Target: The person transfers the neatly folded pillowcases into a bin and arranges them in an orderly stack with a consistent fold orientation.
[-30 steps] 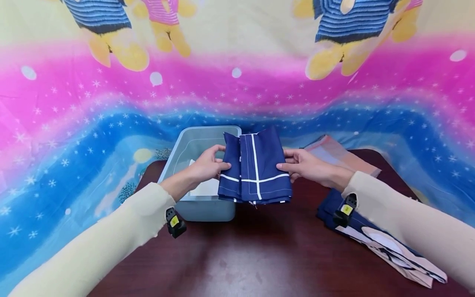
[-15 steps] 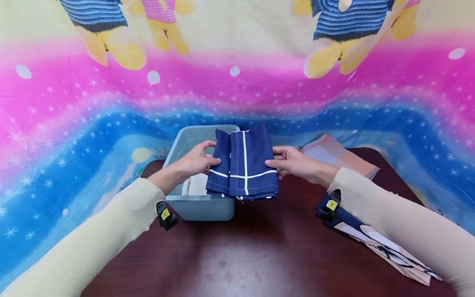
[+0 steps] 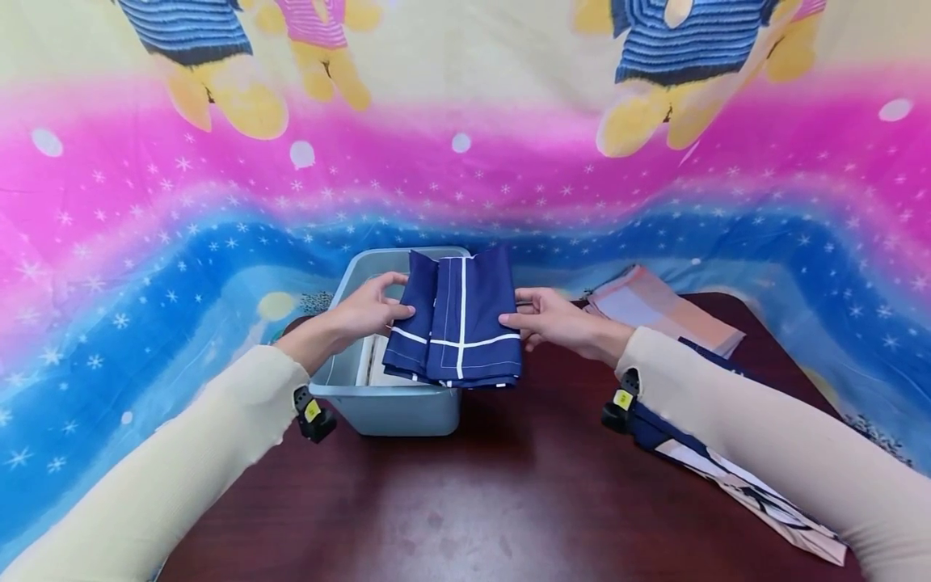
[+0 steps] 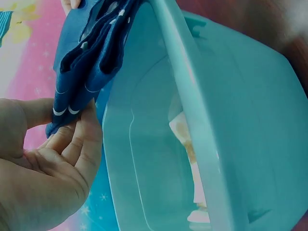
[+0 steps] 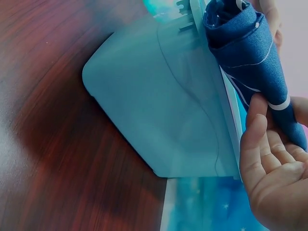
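Note:
A folded navy cloth (image 3: 476, 315) with white lines hangs in the air, overlapping the right side of a grey-blue plastic bin (image 3: 407, 414) in the head view. My left hand (image 3: 364, 311) pinches its left edge, thumb on top and fingers beneath. On the opposite edge, my right hand (image 3: 560, 322) grips it the same way. The left wrist view shows the cloth's stacked layers (image 4: 91, 53) above the bin's rim (image 4: 187, 72). Inside the bin lies a pale folded item (image 3: 385, 368), partly covered by the cloth.
On the dark wooden table (image 3: 465, 501), a peach and grey folded cloth (image 3: 669, 311) lies at the back right. Nearer, a navy and pink folded cloth (image 3: 756, 493) is partly hidden under my right forearm. A printed fabric backdrop (image 3: 465, 178) hangs behind the table.
Both hands have carried the navy cloth to the left, from mostly beside the bin to largely over its right part. The grip on both edges stays the same.

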Available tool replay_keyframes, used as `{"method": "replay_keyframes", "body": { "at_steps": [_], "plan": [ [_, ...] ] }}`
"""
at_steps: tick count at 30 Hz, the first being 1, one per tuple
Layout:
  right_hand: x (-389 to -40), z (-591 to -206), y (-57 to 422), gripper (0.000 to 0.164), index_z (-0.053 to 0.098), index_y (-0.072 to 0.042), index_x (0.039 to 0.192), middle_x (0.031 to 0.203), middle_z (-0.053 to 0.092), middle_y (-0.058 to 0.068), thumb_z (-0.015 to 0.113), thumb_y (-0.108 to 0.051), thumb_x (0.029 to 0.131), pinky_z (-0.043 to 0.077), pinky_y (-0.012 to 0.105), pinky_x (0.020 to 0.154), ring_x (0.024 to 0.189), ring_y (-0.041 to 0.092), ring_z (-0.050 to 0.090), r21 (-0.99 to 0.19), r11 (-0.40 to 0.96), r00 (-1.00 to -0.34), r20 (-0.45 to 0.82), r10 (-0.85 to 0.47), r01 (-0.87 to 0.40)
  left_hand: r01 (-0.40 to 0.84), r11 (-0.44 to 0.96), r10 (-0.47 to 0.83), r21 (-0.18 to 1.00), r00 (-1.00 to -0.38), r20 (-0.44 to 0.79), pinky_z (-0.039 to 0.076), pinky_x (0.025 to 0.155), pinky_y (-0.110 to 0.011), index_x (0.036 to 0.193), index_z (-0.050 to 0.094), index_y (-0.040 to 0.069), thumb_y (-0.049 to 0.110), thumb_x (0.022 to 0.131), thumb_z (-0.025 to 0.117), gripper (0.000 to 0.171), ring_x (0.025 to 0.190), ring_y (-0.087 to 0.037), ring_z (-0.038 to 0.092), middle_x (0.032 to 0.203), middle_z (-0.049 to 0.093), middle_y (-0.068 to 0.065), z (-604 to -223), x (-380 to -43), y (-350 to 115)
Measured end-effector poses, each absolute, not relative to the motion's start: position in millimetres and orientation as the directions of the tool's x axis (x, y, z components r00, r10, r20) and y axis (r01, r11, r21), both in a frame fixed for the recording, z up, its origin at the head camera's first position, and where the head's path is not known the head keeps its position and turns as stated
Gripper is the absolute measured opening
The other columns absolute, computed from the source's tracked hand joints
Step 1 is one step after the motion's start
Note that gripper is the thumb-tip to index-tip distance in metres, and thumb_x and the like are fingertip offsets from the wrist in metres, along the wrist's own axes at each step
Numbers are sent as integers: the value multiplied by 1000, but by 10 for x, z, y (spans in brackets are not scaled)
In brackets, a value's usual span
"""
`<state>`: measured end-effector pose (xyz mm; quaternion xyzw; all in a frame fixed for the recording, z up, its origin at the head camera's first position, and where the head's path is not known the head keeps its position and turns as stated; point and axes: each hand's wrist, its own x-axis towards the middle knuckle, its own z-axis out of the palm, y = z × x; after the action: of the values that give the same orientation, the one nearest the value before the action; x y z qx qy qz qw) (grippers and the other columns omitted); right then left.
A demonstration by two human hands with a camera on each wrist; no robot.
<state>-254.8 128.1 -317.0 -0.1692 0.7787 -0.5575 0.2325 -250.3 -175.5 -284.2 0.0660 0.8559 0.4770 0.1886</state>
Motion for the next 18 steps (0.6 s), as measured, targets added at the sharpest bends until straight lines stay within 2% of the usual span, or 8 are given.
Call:
{"method": "replay_keyframes", "body": {
  "at_steps": [6, 11, 18],
  "plan": [
    [-2547, -3166, 1202, 55, 38, -8, 153, 138, 63, 20, 57, -23, 104, 58, 33, 76, 80, 14, 68, -945, 327, -839, -174, -516, -5, -61, 515, 315, 855, -914, -255, 58, 94, -45, 156, 24, 9, 12, 105, 50, 58, 96, -22, 75, 133, 64, -27, -2841, -2523, -1829],
    [-2562, -3157, 1134, 59, 35, -9, 155, 139, 63, 17, 58, -25, 104, 58, 32, 77, 83, 16, 69, -939, 343, -847, -186, -498, 5, -63, 519, 310, 853, -915, -257, 57, 95, -45, 157, 24, 9, 12, 105, 50, 58, 93, -22, 75, 132, 65, -27, -2840, -2547, -1898],
    [-2618, -3156, 1052, 56, 38, -10, 154, 128, 70, 18, 58, -25, 104, 58, 31, 76, 85, 16, 71, -938, 345, -852, -190, -487, 12, -63, 535, 302, 842, -917, -261, 55, 98, -47, 157, 22, 9, 13, 105, 49, 58, 96, -23, 75, 133, 64, -27, -2816, -2562, -1978]
  ]
}}
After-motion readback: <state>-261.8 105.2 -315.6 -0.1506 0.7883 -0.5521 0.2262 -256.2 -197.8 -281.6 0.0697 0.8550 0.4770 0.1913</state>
